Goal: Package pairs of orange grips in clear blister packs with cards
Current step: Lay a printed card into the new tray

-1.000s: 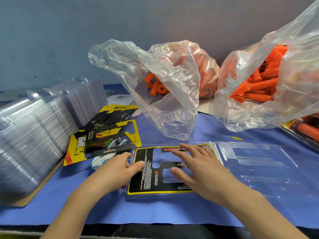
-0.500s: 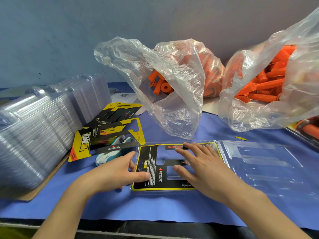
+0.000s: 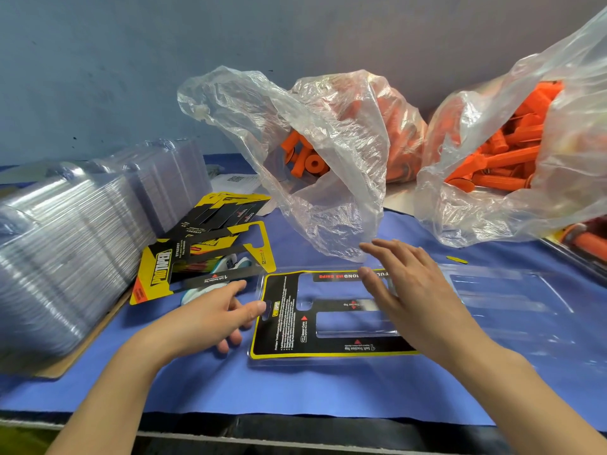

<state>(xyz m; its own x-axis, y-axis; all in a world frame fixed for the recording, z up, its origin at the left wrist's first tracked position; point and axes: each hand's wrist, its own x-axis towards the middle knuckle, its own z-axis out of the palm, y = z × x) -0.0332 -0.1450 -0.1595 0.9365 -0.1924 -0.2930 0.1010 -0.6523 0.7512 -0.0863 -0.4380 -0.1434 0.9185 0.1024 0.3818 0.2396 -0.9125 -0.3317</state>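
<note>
A black and yellow card (image 3: pixel 285 326) lies face down in the left half of an opened clear blister pack (image 3: pixel 512 290) on the blue mat. My left hand (image 3: pixel 213 316) rests at the card's left edge, thumb touching the pack's rim, fingers relaxed. My right hand (image 3: pixel 407 284) hovers flat over the card's far part, fingers straight and pointing toward the plastic bag. Orange grips (image 3: pixel 305 159) show in the mouth of the middle bag (image 3: pixel 328 178); more orange grips (image 3: pixel 505 156) fill the right bag (image 3: pixel 525 178).
A tall stack of clear blister packs (image 3: pixel 65 251) leans at the left on cardboard. Loose yellow and black cards (image 3: pixel 203 247) lie fanned beside it. A packed blister (image 3: pixel 588 241) sits at the far right edge. A wall stands close behind.
My right hand has lifted off the card and moved away toward the middle bag. My left hand slid slightly left to the card's edge.
</note>
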